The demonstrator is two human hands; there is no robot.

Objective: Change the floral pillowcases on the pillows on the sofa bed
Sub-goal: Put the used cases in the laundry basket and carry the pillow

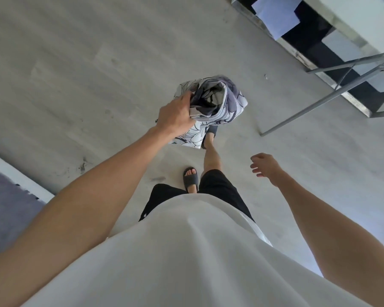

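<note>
My left hand [175,114] grips a bunched floral pillowcase [217,100], white and grey with dark line-drawn flowers, held out in front of me above the floor. Part of the cloth hangs below my wrist. My right hand [265,166] hangs free at my side with loosely spread fingers and holds nothing. No pillow and no sofa bed is plainly in view.
Pale grey plank floor [87,63] fills the view. A thin metal frame [333,91] slants across the right, with a glass door and dark sill [319,41] behind it. A grey-purple mat with a white edge [11,196] lies at the left. My feet wear dark slides.
</note>
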